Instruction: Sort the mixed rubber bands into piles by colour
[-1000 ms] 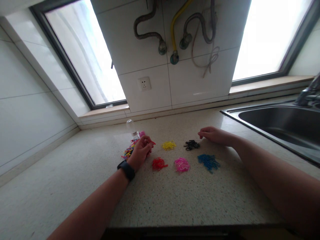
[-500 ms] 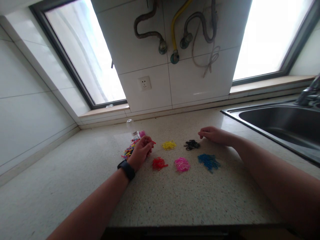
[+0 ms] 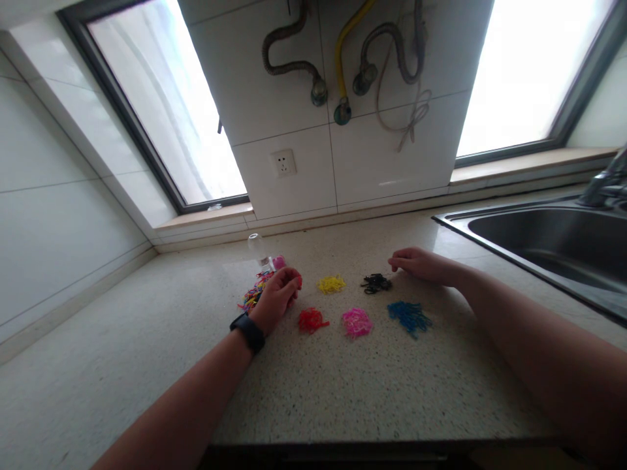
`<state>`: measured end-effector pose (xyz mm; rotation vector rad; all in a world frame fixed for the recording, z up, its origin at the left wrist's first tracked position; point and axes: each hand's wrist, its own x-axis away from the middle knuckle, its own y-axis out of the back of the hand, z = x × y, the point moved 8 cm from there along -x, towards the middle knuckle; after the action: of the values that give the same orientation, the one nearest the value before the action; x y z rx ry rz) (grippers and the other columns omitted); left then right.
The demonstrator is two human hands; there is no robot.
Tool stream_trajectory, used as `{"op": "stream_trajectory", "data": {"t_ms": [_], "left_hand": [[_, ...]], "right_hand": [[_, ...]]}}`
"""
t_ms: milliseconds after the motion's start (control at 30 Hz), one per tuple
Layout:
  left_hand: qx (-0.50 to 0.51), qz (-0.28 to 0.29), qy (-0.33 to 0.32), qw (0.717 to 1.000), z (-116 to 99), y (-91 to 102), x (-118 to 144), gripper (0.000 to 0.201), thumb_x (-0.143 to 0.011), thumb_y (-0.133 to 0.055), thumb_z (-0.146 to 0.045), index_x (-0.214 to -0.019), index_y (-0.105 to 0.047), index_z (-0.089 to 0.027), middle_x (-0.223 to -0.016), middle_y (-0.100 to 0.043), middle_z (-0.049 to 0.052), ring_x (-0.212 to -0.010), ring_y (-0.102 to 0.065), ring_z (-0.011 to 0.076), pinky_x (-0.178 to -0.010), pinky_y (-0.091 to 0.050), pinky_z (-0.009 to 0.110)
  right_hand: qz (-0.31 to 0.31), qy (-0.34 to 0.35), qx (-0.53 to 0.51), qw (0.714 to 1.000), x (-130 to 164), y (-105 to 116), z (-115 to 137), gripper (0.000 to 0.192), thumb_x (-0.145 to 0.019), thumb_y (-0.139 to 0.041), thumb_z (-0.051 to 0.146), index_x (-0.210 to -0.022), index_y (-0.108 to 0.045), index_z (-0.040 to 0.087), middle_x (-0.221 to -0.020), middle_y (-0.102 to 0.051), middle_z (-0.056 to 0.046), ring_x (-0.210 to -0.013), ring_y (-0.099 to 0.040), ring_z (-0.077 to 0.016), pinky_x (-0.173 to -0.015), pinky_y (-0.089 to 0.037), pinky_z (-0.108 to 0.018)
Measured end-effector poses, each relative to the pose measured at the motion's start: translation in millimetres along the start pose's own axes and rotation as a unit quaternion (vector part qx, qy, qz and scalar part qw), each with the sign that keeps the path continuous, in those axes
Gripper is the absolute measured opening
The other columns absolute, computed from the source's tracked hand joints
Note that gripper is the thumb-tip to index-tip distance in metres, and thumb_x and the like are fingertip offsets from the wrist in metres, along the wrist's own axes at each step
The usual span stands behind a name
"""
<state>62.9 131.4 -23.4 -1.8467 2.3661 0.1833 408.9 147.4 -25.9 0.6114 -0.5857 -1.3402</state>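
Observation:
My left hand [image 3: 277, 294], with a black band on its wrist, is closed in a pinch on a red rubber band [image 3: 300, 282]. It hovers beside a mixed-colour pile of small rubber bands [image 3: 251, 295], hiding part of it. My right hand [image 3: 417, 263] rests on the counter with fingers curled together, nothing visible in them. Closest to it lies a black pile [image 3: 376, 283]. Between the hands is a yellow pile [image 3: 331, 284]. Nearer me are a red pile [image 3: 311, 320], a pink pile [image 3: 357, 322] and a blue pile [image 3: 409, 316].
Behind my left hand lies a clear plastic container [image 3: 255, 247] by a pink piece [image 3: 279, 262]. A steel sink [image 3: 533, 225] is set into the speckled counter [image 3: 353, 398] at right. The tiled wall carries a socket [image 3: 283, 162] and pipes above.
The red rubber band in my left fingers has shifted; its end no longer sticks out to the right. My right hand and the piles have stayed put.

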Motion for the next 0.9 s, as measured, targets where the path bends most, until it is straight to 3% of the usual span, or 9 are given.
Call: {"op": "stream_trajectory", "data": {"t_ms": [900], "left_hand": [[0.029,0.005,0.017,0.999,1.8,-0.8,0.2,0.027,-0.081,-0.068,-0.039,-0.091,-0.052,-0.02,-0.072,-0.056,-0.003,-0.054,-0.046,0.0066,-0.042,-0.032,0.014]], "right_hand": [[0.001,-0.001,0.003,1.0,-0.7,-0.5,-0.6,0.052,-0.08,-0.053,0.067,-0.081,-0.067,0.017,-0.053,-0.033,0.005,-0.05,-0.032,-0.011,-0.048,-0.024,-0.026]]}}
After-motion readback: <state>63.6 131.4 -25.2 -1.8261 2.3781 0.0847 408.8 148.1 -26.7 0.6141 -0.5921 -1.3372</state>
